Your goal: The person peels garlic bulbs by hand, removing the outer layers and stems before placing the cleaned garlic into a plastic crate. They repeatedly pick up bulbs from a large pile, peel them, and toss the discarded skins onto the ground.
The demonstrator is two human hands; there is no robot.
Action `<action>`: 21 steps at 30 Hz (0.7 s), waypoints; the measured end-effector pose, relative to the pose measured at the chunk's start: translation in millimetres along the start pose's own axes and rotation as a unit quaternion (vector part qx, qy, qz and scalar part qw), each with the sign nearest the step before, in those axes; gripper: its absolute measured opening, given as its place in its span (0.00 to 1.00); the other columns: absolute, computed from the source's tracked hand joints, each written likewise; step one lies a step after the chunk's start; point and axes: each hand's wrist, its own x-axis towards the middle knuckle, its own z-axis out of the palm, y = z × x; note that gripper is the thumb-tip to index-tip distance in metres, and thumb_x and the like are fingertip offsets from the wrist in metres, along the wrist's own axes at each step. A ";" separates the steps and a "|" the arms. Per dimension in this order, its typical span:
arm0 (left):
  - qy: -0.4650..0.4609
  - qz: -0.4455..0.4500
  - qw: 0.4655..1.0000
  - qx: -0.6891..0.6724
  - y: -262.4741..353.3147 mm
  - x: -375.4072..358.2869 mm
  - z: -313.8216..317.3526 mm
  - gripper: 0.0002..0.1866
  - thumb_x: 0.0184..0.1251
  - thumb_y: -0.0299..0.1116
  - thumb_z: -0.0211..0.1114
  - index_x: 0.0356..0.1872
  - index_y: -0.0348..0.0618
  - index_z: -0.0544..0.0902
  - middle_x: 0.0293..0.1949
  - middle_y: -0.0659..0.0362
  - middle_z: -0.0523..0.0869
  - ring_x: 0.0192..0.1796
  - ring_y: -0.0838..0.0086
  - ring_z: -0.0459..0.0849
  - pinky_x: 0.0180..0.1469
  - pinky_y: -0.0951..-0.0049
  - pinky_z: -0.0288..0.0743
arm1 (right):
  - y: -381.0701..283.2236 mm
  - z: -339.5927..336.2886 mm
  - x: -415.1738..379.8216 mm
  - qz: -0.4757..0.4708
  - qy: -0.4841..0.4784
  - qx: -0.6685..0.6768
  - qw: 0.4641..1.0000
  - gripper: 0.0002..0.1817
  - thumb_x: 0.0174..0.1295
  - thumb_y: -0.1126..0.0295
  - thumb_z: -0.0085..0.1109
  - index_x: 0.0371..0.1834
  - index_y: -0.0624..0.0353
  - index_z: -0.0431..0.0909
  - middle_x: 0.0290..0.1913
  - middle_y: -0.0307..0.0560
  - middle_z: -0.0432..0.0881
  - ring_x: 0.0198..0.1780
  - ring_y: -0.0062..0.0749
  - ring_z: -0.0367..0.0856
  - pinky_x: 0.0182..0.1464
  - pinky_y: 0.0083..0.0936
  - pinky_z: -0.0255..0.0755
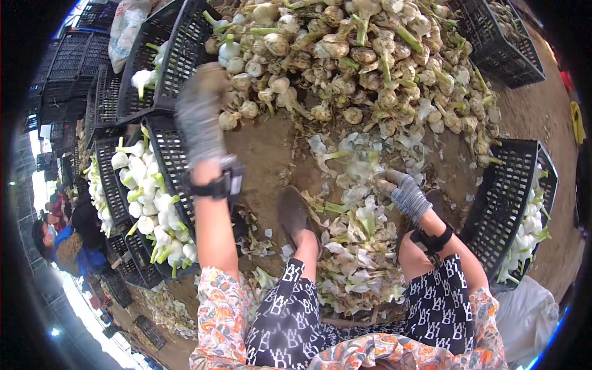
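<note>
My left hand (206, 102), in a grey knitted glove, is smeared by motion between the black crates on the left and the pile of unpeeled garlic bulbs (333, 46). Its fingers are too blurred to read. A clean white garlic bulb (229, 49) with a green stem lies at the pile's edge, just beyond that hand. My right hand (404, 191), also gloved, is above the loose garlic skins (357, 265) between my legs. Its fingers are curled together; what they hold, if anything, is not distinguishable. A pale blur of skins (361, 166) is beside its fingertips.
On the left, a black crate (169, 145) holds clean white garlic, with more crates (68, 68) stacked behind. Another crate of garlic (496, 209) leans at my right. A further crate (505, 46) stands back right. White sacks lie at right and upper left. A person (71, 246) sits far left.
</note>
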 end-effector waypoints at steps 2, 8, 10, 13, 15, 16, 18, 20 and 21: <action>-0.046 0.254 0.849 0.462 -78.4 28.7 18.5 0.22 0.56 0.37 0.61 0.52 0.42 0.73 0.43 0.50 0.80 0.43 0.59 0.79 0.44 0.62 0.73 | 0.4 1.3 -1.8 0.011 0.008 0.023 1.000 0.14 0.59 0.67 0.53 0.43 0.65 0.75 0.31 0.42 0.79 0.29 0.20 0.75 0.33 0.20 0.71; -0.051 0.201 0.835 0.510 -173.9 38.9 69.1 0.27 0.49 0.36 0.62 0.54 0.42 0.71 0.42 0.45 0.79 0.43 0.53 0.78 0.47 0.62 0.73 | -3.8 10.9 -2.4 0.040 -0.006 0.027 0.999 0.14 0.56 0.67 0.57 0.43 0.63 0.75 0.34 0.48 0.80 0.34 0.28 0.77 0.39 0.24 0.71; -0.066 0.196 0.840 0.502 -171.6 29.9 65.2 0.29 0.51 0.36 0.62 0.56 0.39 0.69 0.49 0.45 0.77 0.50 0.55 0.75 0.53 0.63 0.69 | 4.9 14.1 2.0 -0.004 0.006 -0.023 1.000 0.16 0.55 0.67 0.58 0.45 0.63 0.75 0.37 0.50 0.80 0.39 0.33 0.78 0.44 0.26 0.70; -0.073 0.081 0.927 0.359 -141.2 -12.1 77.5 0.29 0.56 0.40 0.62 0.57 0.35 0.68 0.49 0.45 0.77 0.53 0.60 0.75 0.54 0.69 0.68 | -10.4 11.7 2.5 -0.050 0.054 0.004 0.997 0.20 0.54 0.64 0.61 0.47 0.62 0.74 0.42 0.54 0.79 0.44 0.39 0.77 0.48 0.29 0.69; -0.062 0.077 0.968 0.231 -147.8 -44.3 89.1 0.26 0.59 0.42 0.62 0.55 0.35 0.70 0.44 0.49 0.80 0.46 0.69 0.79 0.47 0.74 0.73 | -37.7 11.6 -0.9 -0.094 0.121 0.031 0.988 0.21 0.53 0.64 0.62 0.48 0.62 0.73 0.42 0.55 0.79 0.46 0.41 0.77 0.49 0.30 0.68; -0.119 -0.071 0.990 0.024 -136.5 -70.0 101.1 0.24 0.60 0.40 0.62 0.53 0.35 0.71 0.43 0.52 0.80 0.44 0.71 0.78 0.45 0.75 0.73 | -40.7 13.8 1.4 -0.139 0.166 0.019 0.976 0.21 0.52 0.64 0.62 0.48 0.62 0.73 0.42 0.54 0.79 0.46 0.41 0.77 0.50 0.30 0.68; -0.215 -0.241 0.941 -0.100 -81.9 -110.3 121.5 0.18 0.61 0.35 0.61 0.49 0.36 0.74 0.40 0.59 0.80 0.39 0.78 0.76 0.41 0.79 0.72 | -40.5 13.6 8.1 -0.227 0.252 -0.009 0.941 0.22 0.52 0.64 0.63 0.49 0.62 0.72 0.43 0.52 0.79 0.46 0.39 0.76 0.51 0.30 0.68; -0.269 -0.325 0.903 -0.083 -70.4 -144.7 130.5 0.15 0.62 0.34 0.60 0.48 0.39 0.76 0.38 0.63 0.80 0.34 0.82 0.74 0.36 0.81 0.71 | -28.3 5.3 8.8 -0.205 0.226 -0.030 0.952 0.22 0.52 0.64 0.63 0.47 0.63 0.73 0.41 0.49 0.79 0.43 0.34 0.76 0.47 0.28 0.70; -0.272 -0.169 0.944 -0.081 -81.1 -160.7 135.4 0.15 0.63 0.34 0.59 0.49 0.40 0.76 0.37 0.62 0.81 0.35 0.82 0.74 0.36 0.80 0.71 | -24.0 2.8 6.4 -0.195 0.212 -0.039 0.957 0.21 0.52 0.64 0.63 0.47 0.63 0.73 0.40 0.48 0.79 0.42 0.31 0.76 0.46 0.27 0.70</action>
